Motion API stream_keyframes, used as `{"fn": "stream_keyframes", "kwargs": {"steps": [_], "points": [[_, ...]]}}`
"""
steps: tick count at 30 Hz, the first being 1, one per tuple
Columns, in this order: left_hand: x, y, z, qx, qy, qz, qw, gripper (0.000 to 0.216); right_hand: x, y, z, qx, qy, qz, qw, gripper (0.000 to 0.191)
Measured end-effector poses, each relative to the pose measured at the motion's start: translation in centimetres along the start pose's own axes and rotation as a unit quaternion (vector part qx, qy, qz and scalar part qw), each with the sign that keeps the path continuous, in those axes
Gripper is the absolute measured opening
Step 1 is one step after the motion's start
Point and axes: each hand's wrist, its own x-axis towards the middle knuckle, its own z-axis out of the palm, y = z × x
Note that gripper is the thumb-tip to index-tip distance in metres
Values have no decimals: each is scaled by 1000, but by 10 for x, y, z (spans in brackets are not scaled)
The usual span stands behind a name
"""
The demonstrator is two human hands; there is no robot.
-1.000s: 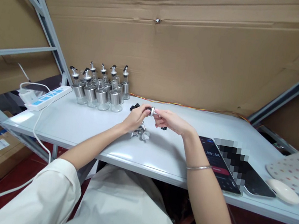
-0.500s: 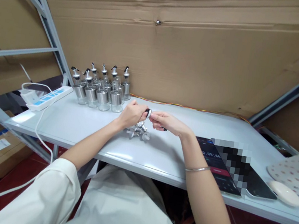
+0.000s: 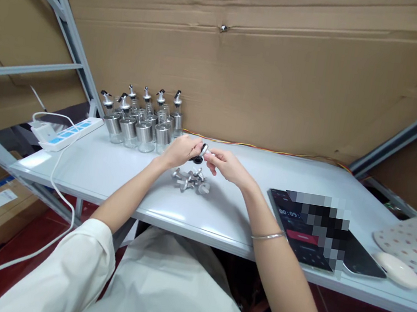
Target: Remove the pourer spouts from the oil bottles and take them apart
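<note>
My left hand is closed around a silver pourer part with black rings, held just above the table. From the right, my right hand pinches the pale stem of the same pourer part, its fingertips almost meeting the left ones. The fingers hide much of the piece. Beneath both hands lies a small pile of silver pourer parts with pale stems. Behind and left of my left hand stands a group of glass bottles with steel sleeves; several carry silver pourers with black tips, others have bare necks.
On the white table a white power strip lies at the left. A tablet with a timer, a pale oval object and a dotted item are at the right. A cardboard wall closes the back.
Both hands have shifted slightly left, and the pourer part has turned. Black rings now show below the left fingers; the black bit under my right hand no longer shows there.
</note>
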Motion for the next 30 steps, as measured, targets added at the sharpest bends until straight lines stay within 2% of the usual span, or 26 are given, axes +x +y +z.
{"fn": "stream_keyframes", "kwargs": {"steps": [6,12,15,18,20,23,27,30], "points": [[3,4,-3,-129,-18,-92,987,32,2,0,5,-154,88,-17,984,23],[2,2,0,-230,-2,-109,967,47,5,5,6,-306,137,-77,939,19],[2,1,2,-290,-17,-123,949,55,4,4,5,-350,148,-125,916,20],[1,0,1,-362,-47,-129,922,59,3,5,3,-364,155,-138,908,21],[0,2,0,-405,-58,-127,904,57,2,7,1,-356,157,-135,911,23],[-2,5,-2,-435,-53,-120,891,54,1,9,-1,-303,148,-111,935,27],[-2,10,-3,-447,-47,-105,887,51,-2,5,-3,-171,140,-49,974,32],[-2,12,-2,-464,-29,-96,880,49,-2,0,-3,-46,136,-3,990,35]]}}
